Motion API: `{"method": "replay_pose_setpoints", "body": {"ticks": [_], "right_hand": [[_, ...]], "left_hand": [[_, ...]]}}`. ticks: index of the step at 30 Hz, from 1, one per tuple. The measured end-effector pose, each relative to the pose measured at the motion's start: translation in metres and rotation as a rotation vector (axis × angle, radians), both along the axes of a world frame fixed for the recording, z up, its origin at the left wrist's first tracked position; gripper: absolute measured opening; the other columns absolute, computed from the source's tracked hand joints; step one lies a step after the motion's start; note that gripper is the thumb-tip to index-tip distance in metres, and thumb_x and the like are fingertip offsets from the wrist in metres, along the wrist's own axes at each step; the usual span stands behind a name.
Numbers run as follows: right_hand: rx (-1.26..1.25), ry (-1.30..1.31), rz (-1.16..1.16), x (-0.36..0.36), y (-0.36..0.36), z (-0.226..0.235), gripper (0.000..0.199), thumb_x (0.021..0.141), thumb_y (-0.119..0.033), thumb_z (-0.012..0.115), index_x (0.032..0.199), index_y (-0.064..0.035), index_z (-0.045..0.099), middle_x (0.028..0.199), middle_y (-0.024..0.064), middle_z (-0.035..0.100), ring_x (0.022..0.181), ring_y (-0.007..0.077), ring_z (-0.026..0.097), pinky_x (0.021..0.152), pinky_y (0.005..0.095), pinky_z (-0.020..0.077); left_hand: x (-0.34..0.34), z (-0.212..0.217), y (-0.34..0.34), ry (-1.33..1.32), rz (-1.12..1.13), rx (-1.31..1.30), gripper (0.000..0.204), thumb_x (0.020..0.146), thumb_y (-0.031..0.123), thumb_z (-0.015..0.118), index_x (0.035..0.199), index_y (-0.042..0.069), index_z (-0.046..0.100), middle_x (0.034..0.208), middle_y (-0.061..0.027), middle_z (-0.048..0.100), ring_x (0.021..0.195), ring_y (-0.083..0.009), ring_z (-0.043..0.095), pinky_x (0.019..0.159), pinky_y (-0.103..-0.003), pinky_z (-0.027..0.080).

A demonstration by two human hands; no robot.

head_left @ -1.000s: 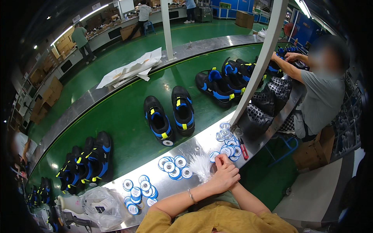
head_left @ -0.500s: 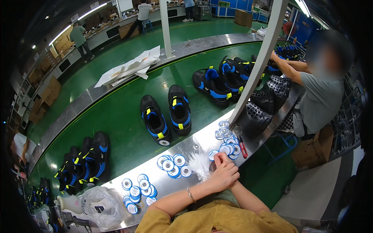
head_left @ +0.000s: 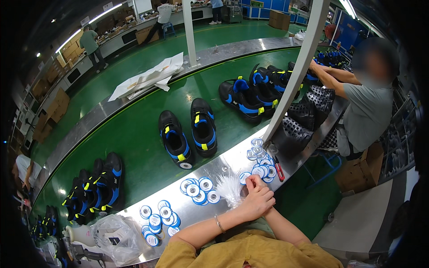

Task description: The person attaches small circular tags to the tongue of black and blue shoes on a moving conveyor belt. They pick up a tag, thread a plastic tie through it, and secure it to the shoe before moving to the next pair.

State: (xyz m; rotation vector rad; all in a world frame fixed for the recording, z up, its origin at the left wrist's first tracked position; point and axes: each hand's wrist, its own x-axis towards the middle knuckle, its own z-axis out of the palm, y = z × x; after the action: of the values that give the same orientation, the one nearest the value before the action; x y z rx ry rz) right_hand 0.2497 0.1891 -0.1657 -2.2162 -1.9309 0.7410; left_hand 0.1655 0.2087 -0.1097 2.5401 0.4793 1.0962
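While black-and-blue shoes (head_left: pixel 187 134) ride the green belt (head_left: pixel 134 147), I see my left hand (head_left: pixel 255 203) curled over my right hand (head_left: pixel 254 182) at the steel tabletop (head_left: pixel 223 165), pinching a bundle of white plastic ties (head_left: pixel 230 190) just beside round blue-and-white tags (head_left: pixel 199 190); the right hand's grip I cannot tell.

shoe factory | green conveyor belt (head_left: pixel 134 147) w/ sneakers (head_left: pixel 187 134) | line workers

Bright overhead strip lights (head_left: pixel 105 11) flood the hall, throwing white glare off the steel bench (head_left: pixel 223 167) and soft sheen on the green conveyor belt (head_left: pixel 134 138). Fisheye distortion bends straight edges, and the rim darkens to black; the centre stays sharp.
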Motion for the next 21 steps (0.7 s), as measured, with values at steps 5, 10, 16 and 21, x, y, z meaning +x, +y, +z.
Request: {"method": "replay_pose_setpoints", "body": {"ticks": [5, 10, 16, 21], "right_hand": [[-0.091, 0.18, -0.111, -0.009, 0.022, 0.041, 0.038, 0.099, -0.027, 0.041, 0.137, -0.0206, 0.042, 0.135, 0.0098, 0.037, 0.12, 0.0224, 0.038, 0.1, 0.037, 0.0307], [0.453, 0.562, -0.163, 0.001, 0.021, 0.016, 0.012, 0.091, -0.015, 0.065, 0.093, -0.0088, 0.055, 0.067, 0.007, 0.053, 0.055, 0.0187, 0.05, 0.049, 0.0314, 0.0411], [0.437, 0.54, -0.161, -0.001, 0.021, 0.016, 0.012, 0.091, -0.015, 0.065, 0.092, -0.009, 0.055, 0.067, 0.0069, 0.053, 0.055, 0.0188, 0.05, 0.049, 0.0314, 0.041], [0.455, 0.548, -0.157, 0.003, 0.022, -0.004, 0.012, 0.091, -0.016, 0.065, 0.092, -0.0092, 0.056, 0.068, 0.0072, 0.053, 0.055, 0.0187, 0.05, 0.049, 0.0314, 0.0412]], "left_hand": [[0.0, -0.003, 0.0, 0.021, 0.016, 0.003, 0.012, 0.076, 0.018, 0.059, 0.081, 0.007, 0.059, 0.082, -0.0064, 0.049, 0.082, -0.0237, 0.049, 0.078, -0.035, 0.038], [0.001, -0.001, 0.001, 0.027, 0.014, 0.005, 0.011, 0.076, 0.018, 0.059, 0.081, 0.007, 0.059, 0.081, -0.0061, 0.049, 0.082, -0.0233, 0.049, 0.077, -0.035, 0.038], [0.0, -0.003, 0.001, 0.029, 0.02, 0.011, 0.011, 0.077, 0.018, 0.059, 0.081, 0.008, 0.059, 0.082, -0.0058, 0.05, 0.082, -0.0228, 0.05, 0.078, -0.035, 0.038], [-0.001, 0.002, 0.002, 0.034, 0.012, 0.004, 0.011, 0.077, 0.018, 0.06, 0.082, 0.008, 0.059, 0.082, -0.006, 0.05, 0.083, -0.023, 0.05, 0.078, -0.035, 0.038]]}}
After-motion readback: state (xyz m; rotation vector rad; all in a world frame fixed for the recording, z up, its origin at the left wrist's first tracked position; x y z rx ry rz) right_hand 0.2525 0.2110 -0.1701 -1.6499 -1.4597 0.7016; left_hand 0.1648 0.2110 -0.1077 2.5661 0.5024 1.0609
